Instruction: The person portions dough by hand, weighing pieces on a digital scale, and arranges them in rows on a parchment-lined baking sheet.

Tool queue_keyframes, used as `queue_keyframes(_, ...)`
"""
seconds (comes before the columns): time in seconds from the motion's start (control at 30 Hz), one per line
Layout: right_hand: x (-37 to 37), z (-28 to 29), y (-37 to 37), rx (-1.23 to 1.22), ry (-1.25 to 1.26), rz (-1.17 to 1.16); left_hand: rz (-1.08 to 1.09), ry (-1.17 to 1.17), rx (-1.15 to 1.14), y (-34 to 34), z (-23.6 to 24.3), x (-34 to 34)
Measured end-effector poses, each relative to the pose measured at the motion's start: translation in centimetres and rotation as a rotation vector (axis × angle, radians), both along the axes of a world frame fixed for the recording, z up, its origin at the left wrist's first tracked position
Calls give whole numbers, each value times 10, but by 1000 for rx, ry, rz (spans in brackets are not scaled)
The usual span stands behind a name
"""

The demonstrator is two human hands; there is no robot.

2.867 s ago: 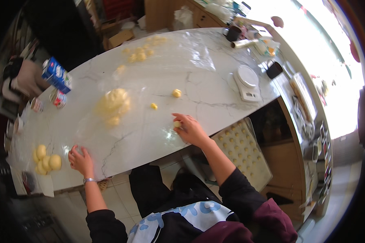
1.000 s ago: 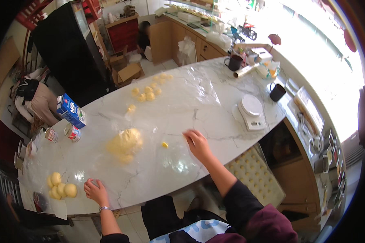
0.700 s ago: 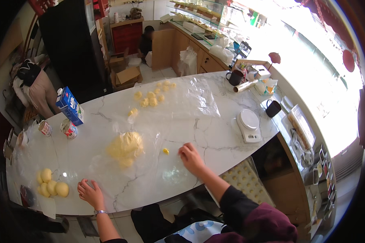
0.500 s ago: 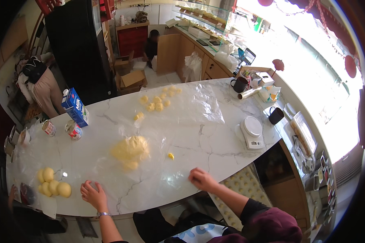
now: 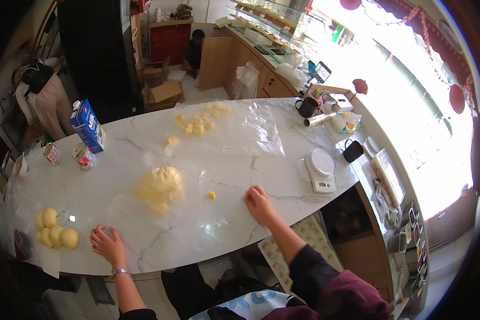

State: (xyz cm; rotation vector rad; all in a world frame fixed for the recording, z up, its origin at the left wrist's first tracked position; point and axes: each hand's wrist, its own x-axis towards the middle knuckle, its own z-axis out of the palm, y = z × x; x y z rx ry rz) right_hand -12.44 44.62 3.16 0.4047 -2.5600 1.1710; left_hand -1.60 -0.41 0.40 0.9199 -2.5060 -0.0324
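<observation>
My left hand (image 5: 108, 244) rests on the marble table near its front edge, fingers spread. It lies just right of several smooth, pale yellow dough balls (image 5: 55, 231) and touches none of them. My right hand (image 5: 258, 204) is on the table at centre right, its fingers curled under; whatever they may hold is hidden. Between the hands, a large yellow dough mass (image 5: 162, 186) sits on or under clear plastic sheeting (image 5: 189, 210). A small bright yellow piece (image 5: 212, 196) lies between that mass and my right hand.
Toward the far edge, several yellow lumps (image 5: 198, 129) lie on plastic. At left stand a blue milk carton (image 5: 88, 128) and two cans (image 5: 84, 156). A white scale (image 5: 320, 169) and dark mugs (image 5: 352, 151) are right. A tray (image 5: 304, 240) of small pale rounds sits below the table edge.
My right hand has moved farther out over the table, toward the scale's side. My left hand keeps its place. The whole view has shifted slightly; the dough and other things look unmoved.
</observation>
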Motion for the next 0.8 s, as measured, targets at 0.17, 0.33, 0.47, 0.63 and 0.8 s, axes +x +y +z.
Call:
queue_keyframes(0.17, 35, -3, -49, -107, -46, 224, 13, -25, 32, -6, 5, 2)
queue_keyframes(0.33, 20, 0, 12, -9, -104, 157, -1, -11, 6, -1, 2, 0)
queue_keyframes(0.47, -1, 9, -41, -57, -91, 143, 0, -34, 46, 3, -1, -2)
queue_keyframes(0.63, 50, -4, -6, -37, -81, 296, 4, 0, -11, -11, -2, 5)
queue_keyframes(0.8, 3, 13, -32, -59, -93, 82, -3, -51, 58, 6, 7, -4)
